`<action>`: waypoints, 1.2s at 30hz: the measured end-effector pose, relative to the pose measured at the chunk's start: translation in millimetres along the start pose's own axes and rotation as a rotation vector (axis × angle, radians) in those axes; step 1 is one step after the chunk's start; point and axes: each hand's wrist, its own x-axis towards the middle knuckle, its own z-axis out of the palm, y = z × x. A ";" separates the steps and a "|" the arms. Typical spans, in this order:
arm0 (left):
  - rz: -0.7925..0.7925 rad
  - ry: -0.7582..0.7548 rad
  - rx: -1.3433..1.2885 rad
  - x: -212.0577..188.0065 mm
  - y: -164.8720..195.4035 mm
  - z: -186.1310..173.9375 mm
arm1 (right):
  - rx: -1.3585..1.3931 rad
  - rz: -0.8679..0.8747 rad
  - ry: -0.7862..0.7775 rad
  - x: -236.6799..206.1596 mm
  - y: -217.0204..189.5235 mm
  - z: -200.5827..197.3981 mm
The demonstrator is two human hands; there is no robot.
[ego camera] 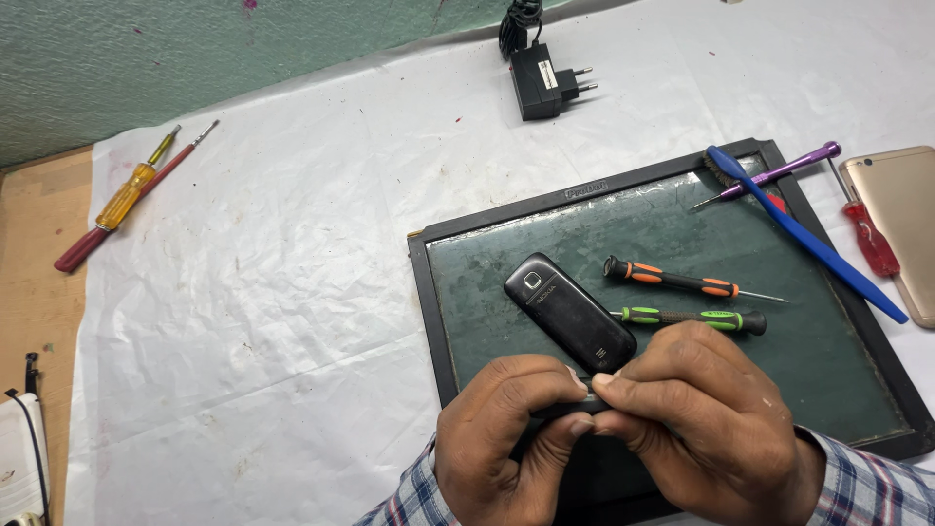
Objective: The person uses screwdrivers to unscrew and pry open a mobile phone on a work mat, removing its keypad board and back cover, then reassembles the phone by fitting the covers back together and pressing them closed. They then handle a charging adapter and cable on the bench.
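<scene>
Phone (570,321), black and back up, lies just beyond your fingertips on the dark framed mat (847,390), its long axis slanting from far-left to near-right. Your left hand (502,438) and right hand (701,429) are pressed together, pinching a small dark part (575,401) between them; your right sits nearer it. Farther off, a black charger (541,83) bears a small white label.

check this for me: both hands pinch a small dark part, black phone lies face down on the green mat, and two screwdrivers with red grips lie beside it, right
Not quite. The head view shows the two screwdrivers beside the black phone have an orange grip and a green grip, not red. The rest holds.
</scene>
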 end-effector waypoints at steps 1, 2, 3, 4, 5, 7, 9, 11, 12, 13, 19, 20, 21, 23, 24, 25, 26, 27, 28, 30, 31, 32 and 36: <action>0.015 0.008 -0.009 -0.7 0.4 -0.4 | 0.003 -0.017 0.009 -0.2 -1.0 -0.7; 0.015 0.005 -0.009 -1.6 1.3 -1.3 | 0.018 0.006 0.006 -0.8 -2.5 -1.9; 0.016 0.000 -0.007 -2.2 2.2 -2.7 | 0.033 0.029 0.005 -1.4 -3.9 -2.9; 0.017 -0.005 -0.007 -2.7 3.1 -3.1 | 0.047 0.052 0.003 -2.3 -5.1 -4.3; 0.015 0.008 -0.013 -3.7 4.5 -2.8 | 0.059 0.091 0.016 -3.6 -6.2 -6.3; 0.011 0.036 -0.023 -4.6 7.1 -3.0 | 0.086 0.164 0.040 -5.6 -6.4 -9.8; -0.012 0.076 -0.047 -4.1 8.6 -2.7 | 0.078 0.180 0.055 -7.4 -4.5 -12.7; -0.027 0.091 -0.054 -3.0 9.0 -2.8 | 0.068 0.187 0.066 -9.0 -2.4 -13.4; -0.032 0.086 -0.047 -3.0 9.1 -3.4 | 0.063 0.187 0.068 -10.1 -2.0 -12.7; -0.038 0.082 -0.039 -2.7 9.1 -3.7 | 0.059 0.188 0.070 -10.6 -1.2 -12.7; -0.099 0.099 -0.033 -2.5 5.2 -1.4 | 0.048 0.148 0.061 -9.4 2.1 -12.1; -0.089 0.083 -0.018 -1.6 4.2 -2.0 | 0.031 0.158 0.053 -8.7 2.4 -12.4; -0.080 0.067 -0.004 -0.7 3.6 -2.9 | 0.014 0.169 0.045 -8.1 2.3 -13.2; -0.075 0.032 0.015 0.8 4.4 -5.6 | 0.018 0.218 0.020 -7.0 2.2 -13.5; -0.079 0.013 0.020 2.1 5.2 -7.4 | 0.037 0.255 0.004 -6.1 2.7 -13.0; -0.085 -0.007 0.024 3.2 6.6 -9.1 | 0.057 0.294 -0.013 -5.6 2.8 -12.9; -0.146 -0.034 0.052 4.7 7.9 -10.5 | 0.074 0.308 -0.035 -4.9 3.2 -12.8; -0.207 -0.062 0.079 6.1 9.1 -11.8 | 0.090 0.323 -0.058 -4.1 4.0 -12.8; -0.269 -0.089 0.105 7.6 10.7 -12.5 | 0.107 0.336 -0.083 -3.2 4.8 -13.4; -0.276 -0.160 0.147 10.2 12.8 -14.9 | 0.120 0.394 -0.137 -1.3 6.1 -13.1; -0.280 -0.197 0.164 10.6 14.0 -14.6 | 0.123 0.425 -0.165 -1.0 6.0 -14.2; -0.179 -0.209 0.204 10.6 14.5 -14.6 | 0.104 0.428 -0.194 -0.5 6.1 -14.2; 0.021 -0.270 0.348 7.8 14.7 -13.7 | 0.050 0.379 -0.255 -0.2 4.1 -14.7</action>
